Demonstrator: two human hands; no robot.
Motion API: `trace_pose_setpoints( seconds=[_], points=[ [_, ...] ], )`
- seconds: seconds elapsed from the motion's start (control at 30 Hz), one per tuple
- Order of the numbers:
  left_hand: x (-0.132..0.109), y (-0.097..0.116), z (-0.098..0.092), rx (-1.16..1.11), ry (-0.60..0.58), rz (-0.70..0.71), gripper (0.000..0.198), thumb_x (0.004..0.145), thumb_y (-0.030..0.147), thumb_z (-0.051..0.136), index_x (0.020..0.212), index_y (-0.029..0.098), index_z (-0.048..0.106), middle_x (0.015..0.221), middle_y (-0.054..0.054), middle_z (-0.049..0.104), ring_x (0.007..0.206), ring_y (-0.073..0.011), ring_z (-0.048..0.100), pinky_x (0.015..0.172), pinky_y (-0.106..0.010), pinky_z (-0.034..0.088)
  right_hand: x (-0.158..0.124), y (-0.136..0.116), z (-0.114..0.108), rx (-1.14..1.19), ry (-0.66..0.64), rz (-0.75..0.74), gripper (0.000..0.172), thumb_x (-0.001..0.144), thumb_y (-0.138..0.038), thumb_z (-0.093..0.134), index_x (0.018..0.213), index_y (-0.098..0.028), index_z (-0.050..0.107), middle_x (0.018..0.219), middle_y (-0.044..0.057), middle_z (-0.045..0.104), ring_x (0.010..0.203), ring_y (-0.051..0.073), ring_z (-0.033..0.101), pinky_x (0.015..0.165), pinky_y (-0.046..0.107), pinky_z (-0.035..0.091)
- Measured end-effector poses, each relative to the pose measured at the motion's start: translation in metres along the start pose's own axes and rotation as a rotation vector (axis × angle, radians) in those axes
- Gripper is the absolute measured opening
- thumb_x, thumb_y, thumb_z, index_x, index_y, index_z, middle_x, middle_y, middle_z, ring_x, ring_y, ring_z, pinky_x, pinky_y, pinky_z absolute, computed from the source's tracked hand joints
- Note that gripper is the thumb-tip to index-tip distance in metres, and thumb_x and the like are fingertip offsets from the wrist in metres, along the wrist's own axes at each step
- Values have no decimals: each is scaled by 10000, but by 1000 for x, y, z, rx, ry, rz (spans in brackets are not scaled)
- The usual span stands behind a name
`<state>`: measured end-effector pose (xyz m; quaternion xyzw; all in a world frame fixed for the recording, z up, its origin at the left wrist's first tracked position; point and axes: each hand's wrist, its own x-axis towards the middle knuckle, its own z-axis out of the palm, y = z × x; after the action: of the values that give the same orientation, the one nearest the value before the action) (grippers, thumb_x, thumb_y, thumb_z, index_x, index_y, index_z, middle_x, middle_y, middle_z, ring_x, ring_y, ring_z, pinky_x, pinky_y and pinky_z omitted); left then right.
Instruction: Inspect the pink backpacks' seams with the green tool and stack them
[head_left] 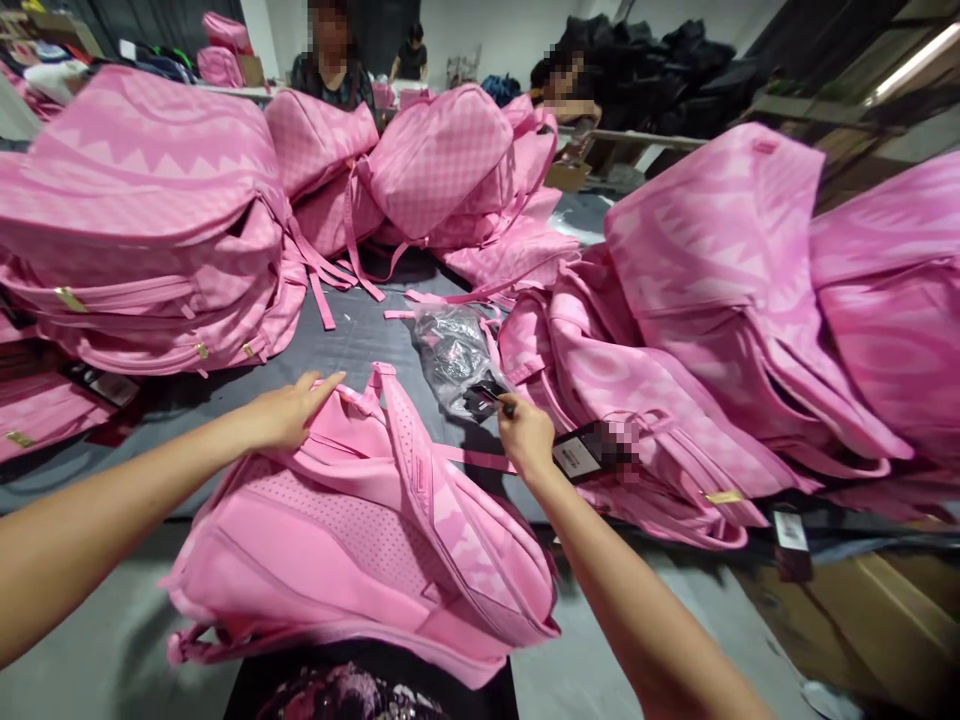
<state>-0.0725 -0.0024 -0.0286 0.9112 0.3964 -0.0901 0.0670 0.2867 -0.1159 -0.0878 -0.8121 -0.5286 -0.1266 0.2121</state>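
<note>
A pink backpack (pixel 330 540) lies tilted across my front, its padded back panel and shoulder strap facing up. My left hand (pixel 294 412) is closed on its upper edge near the top loop. To the right, my right hand (pixel 527 437) pinches a small black item (pixel 491 392) whose kind I cannot make out. The item reaches over the near end of a clear plastic bag (pixel 452 355), which lies on the dark tabletop (pixel 352 345). A black hang tag with a white label (pixel 577 457) sits just beside my right wrist.
Pink backpacks are piled at the left (pixel 150 200), at the back (pixel 442 165) and at the right (pixel 720 270). Cardboard boxes (pixel 847 620) stand below the table's right side. Several people are beyond the table, near a heap of black bags (pixel 660 75).
</note>
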Motion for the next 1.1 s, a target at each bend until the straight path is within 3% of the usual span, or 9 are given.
trace_pose_setpoints(
  seconds=[0.07, 0.17, 0.3, 0.4, 0.5, 0.6, 0.7, 0.93, 1.1],
  points=[
    [0, 2, 1, -9, -1, -12, 932, 823, 174, 560, 1610, 253, 67, 1594, -179, 297, 1304, -307, 573, 976, -350, 520, -4, -14, -18, 108, 22, 1, 318, 920, -288, 494, 1021, -119, 743, 913, 136, 771, 799, 235, 705, 687, 314, 504],
    [0, 11, -1, -9, 9, -47, 991, 806, 236, 675, 1605, 242, 89, 1592, -217, 297, 1285, -346, 582, 971, -393, 528, -17, -54, -38, 294, -1, -85, 335, 914, -375, 540, 1015, -136, 752, 907, 102, 779, 760, 212, 721, 647, 287, 528],
    [-2, 14, -2, -27, 47, -93, 1037, 788, 199, 706, 1606, 277, 74, 1608, -196, 295, 1281, -366, 583, 988, -438, 528, -37, -124, -46, 557, -145, -321, 234, 881, -278, 605, 1036, -190, 757, 933, 72, 793, 823, 222, 743, 707, 298, 543],
    [-17, 1, 12, -270, 198, -28, 889, 889, 269, 603, 1609, 231, 82, 1665, -131, 228, 1463, -283, 406, 1180, -398, 388, -44, -167, -45, 299, -388, -439, 262, 851, -143, 602, 1045, -216, 763, 877, 70, 798, 799, 250, 750, 684, 312, 519],
    [-44, -13, 41, -565, 355, -38, 773, 971, 454, 472, 1596, 124, 159, 1673, -136, 215, 1543, -226, 248, 1273, -384, 227, -44, -194, -44, -28, -557, -549, 291, 871, -130, 581, 1075, -235, 760, 893, 82, 796, 855, 266, 749, 703, 312, 502],
    [-64, -18, 72, -618, 392, -102, 954, 879, 520, 628, 1603, 133, 143, 1671, -154, 210, 1532, -278, 276, 1259, -441, 270, -44, -212, -42, -148, -650, -661, 291, 910, -152, 529, 1085, -213, 754, 955, 98, 785, 918, 257, 739, 722, 297, 495],
    [-68, -17, 89, -569, 448, -107, 1015, 824, 400, 734, 1606, 154, 136, 1648, -170, 270, 1496, -301, 352, 1210, -441, 360, -45, -224, -33, -164, -663, -703, 314, 938, -157, 473, 1082, -175, 752, 1073, 124, 756, 971, 255, 721, 737, 294, 492],
    [-57, -17, 95, -562, 468, -118, 946, 844, 310, 725, 1599, 189, 168, 1598, -182, 369, 1430, -327, 452, 1138, -474, 438, -41, -224, -15, -172, -698, -766, 251, 933, -184, 523, 1001, -193, 764, 960, 101, 774, 875, 240, 732, 733, 284, 484],
    [-62, -23, 103, -639, 549, -28, 904, 865, 361, 688, 1600, 220, 181, 1622, -137, 346, 1462, -272, 418, 1173, -409, 405, -42, -244, -23, -109, -590, -756, 330, 990, -239, 449, 1221, -190, 679, 1078, 116, 757, 932, 237, 723, 744, 292, 489]
  ],
)
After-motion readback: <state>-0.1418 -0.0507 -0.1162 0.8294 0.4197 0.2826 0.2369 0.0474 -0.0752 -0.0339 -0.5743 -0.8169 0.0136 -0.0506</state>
